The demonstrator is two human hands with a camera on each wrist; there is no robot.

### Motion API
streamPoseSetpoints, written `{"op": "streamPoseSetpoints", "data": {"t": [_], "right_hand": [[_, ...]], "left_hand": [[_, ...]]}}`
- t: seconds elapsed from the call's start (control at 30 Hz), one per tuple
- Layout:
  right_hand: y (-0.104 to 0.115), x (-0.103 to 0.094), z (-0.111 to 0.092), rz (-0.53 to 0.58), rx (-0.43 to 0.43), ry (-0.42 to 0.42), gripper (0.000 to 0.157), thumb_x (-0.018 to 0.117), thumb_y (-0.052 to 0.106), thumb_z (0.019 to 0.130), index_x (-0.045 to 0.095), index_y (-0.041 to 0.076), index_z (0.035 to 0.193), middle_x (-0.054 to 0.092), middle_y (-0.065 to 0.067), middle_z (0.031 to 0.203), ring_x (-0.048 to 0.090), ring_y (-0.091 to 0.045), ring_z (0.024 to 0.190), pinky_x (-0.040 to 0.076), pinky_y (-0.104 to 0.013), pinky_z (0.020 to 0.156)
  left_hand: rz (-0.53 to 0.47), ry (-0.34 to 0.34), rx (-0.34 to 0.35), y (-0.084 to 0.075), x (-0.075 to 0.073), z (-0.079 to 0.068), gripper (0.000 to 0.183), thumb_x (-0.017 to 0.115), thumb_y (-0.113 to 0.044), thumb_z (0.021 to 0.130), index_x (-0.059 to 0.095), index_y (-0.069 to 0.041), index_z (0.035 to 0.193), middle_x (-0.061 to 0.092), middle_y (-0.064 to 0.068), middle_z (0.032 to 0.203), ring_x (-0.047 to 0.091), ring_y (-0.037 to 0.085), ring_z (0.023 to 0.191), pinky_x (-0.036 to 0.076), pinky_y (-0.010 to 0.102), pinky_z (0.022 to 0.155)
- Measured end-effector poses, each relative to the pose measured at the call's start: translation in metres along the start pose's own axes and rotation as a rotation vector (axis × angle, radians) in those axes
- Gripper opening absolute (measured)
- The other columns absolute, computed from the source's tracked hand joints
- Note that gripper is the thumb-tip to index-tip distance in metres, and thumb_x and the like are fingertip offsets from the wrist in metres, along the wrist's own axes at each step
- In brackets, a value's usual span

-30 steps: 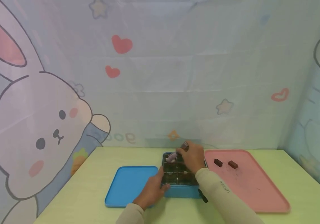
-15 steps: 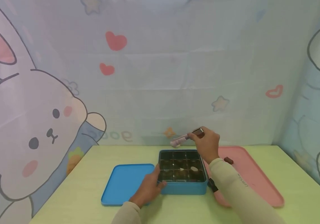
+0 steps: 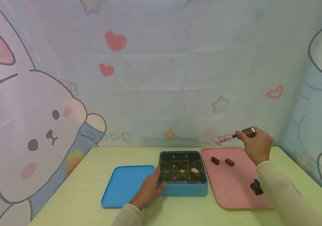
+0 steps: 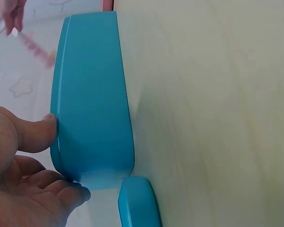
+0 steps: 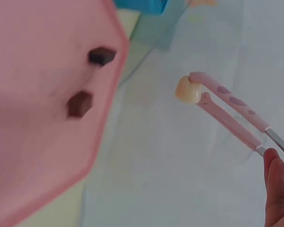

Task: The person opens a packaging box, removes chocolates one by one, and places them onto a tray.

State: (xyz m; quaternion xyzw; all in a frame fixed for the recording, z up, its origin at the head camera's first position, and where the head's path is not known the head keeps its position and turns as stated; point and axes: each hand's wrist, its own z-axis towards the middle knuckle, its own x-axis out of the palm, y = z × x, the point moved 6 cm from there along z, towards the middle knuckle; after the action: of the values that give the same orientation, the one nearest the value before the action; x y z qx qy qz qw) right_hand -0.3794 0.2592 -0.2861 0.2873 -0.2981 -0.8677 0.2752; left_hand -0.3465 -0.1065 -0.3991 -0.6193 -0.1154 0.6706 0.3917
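My left hand (image 3: 149,189) grips the front left corner of a blue box (image 3: 183,190), its thumb on one side and fingers round the other. Inside, the box is split into several dark compartments; two pale pieces (image 3: 195,170) show in the front part. In my right hand (image 3: 258,145) is a pair of tongs (image 3: 225,138) with pink spotted arms, raised above the back of the pink tray. A small cream-coloured rounded piece (image 5: 188,90) is pinched between the tong tips.
Two small dark brown blocks (image 3: 229,162) lie on the pink tray (image 3: 234,196), which stands right beside the box. A flat blue lid (image 3: 127,185) lies left of the box. A printed cloth (image 3: 161,103) hangs behind the table.
My right hand has lifted the tongs up from the box and carried them right, over the pink tray. The left hand stays on the box. The head view has shifted slightly.
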Motion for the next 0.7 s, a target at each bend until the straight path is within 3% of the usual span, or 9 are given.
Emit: {"op": "streamPoseSetpoints", "data": {"t": [0.07, 0.17, 0.23, 0.3, 0.43, 0.53, 0.7], "right_hand": [[-0.019, -0.011, 0.001, -0.028, 0.044, 0.001, 0.027, 0.072, 0.023, 0.094, 0.072, -0.003, 0.101, 0.076, -0.023, 0.089, 0.039, 0.024, 0.06, 0.039, -0.052, 0.1], [-0.05, -0.023, -0.001, -0.048, 0.133, 0.009, 0.03, 0.071, 0.025, 0.095, 0.071, -0.003, 0.104, 0.071, 0.003, 0.066, 0.04, 0.018, 0.061, 0.034, -0.056, 0.106], [-0.068, -0.028, -0.004, -0.058, 0.183, 0.019, 0.03, 0.071, 0.025, 0.095, 0.071, -0.004, 0.103, 0.06, 0.022, 0.058, 0.046, 0.007, 0.065, 0.025, -0.061, 0.111], [-0.082, -0.031, -0.008, -0.078, 0.216, 0.012, 0.03, 0.071, 0.024, 0.094, 0.071, -0.005, 0.101, 0.051, 0.031, 0.055, 0.055, -0.01, 0.071, 0.03, -0.06, 0.108], [-0.098, -0.033, -0.016, -0.121, 0.207, -0.008, 0.026, 0.074, 0.018, 0.092, 0.073, -0.008, 0.095, 0.066, 0.004, 0.056, 0.058, -0.044, 0.086, 0.03, -0.062, 0.106], [-0.104, -0.034, -0.02, -0.149, 0.193, -0.019, 0.025, 0.074, 0.017, 0.091, 0.074, -0.007, 0.093, 0.072, -0.016, 0.066, 0.059, -0.048, 0.089, 0.027, -0.065, 0.108], [-0.109, -0.034, -0.021, -0.15, 0.175, -0.009, 0.027, 0.073, 0.017, 0.092, 0.072, -0.009, 0.097, 0.071, -0.03, 0.085, 0.06, -0.051, 0.095, 0.025, -0.067, 0.109]], "left_hand": [[0.0, -0.002, -0.003, 0.0, 0.0, 0.0, 0.076, 0.064, -0.016, 0.099, 0.021, 0.012, 0.155, 0.038, 0.033, 0.155, 0.039, 0.05, 0.143, 0.038, 0.064, 0.113], [0.006, 0.0, -0.008, 0.001, 0.001, 0.001, 0.076, 0.064, -0.017, 0.099, 0.021, 0.012, 0.155, 0.038, 0.032, 0.155, 0.039, 0.05, 0.143, 0.038, 0.064, 0.113], [-0.001, 0.004, -0.016, 0.001, 0.001, 0.001, 0.076, 0.064, -0.017, 0.1, 0.021, 0.011, 0.156, 0.038, 0.032, 0.156, 0.039, 0.049, 0.143, 0.038, 0.064, 0.113], [-0.011, 0.008, -0.022, 0.001, 0.0, 0.0, 0.076, 0.063, -0.017, 0.1, 0.02, 0.01, 0.156, 0.037, 0.031, 0.156, 0.038, 0.049, 0.144, 0.038, 0.064, 0.113], [-0.024, 0.018, -0.026, 0.0, -0.002, 0.001, 0.077, 0.063, -0.017, 0.1, 0.018, 0.009, 0.157, 0.034, 0.031, 0.158, 0.036, 0.05, 0.145, 0.038, 0.064, 0.113], [-0.015, 0.027, -0.025, -0.001, -0.001, 0.001, 0.077, 0.063, -0.017, 0.1, 0.018, 0.009, 0.157, 0.033, 0.031, 0.159, 0.035, 0.05, 0.145, 0.037, 0.064, 0.113], [-0.011, 0.022, -0.032, 0.001, 0.001, 0.0, 0.077, 0.063, -0.018, 0.1, 0.018, 0.009, 0.157, 0.033, 0.03, 0.158, 0.036, 0.05, 0.145, 0.037, 0.065, 0.113]]}}
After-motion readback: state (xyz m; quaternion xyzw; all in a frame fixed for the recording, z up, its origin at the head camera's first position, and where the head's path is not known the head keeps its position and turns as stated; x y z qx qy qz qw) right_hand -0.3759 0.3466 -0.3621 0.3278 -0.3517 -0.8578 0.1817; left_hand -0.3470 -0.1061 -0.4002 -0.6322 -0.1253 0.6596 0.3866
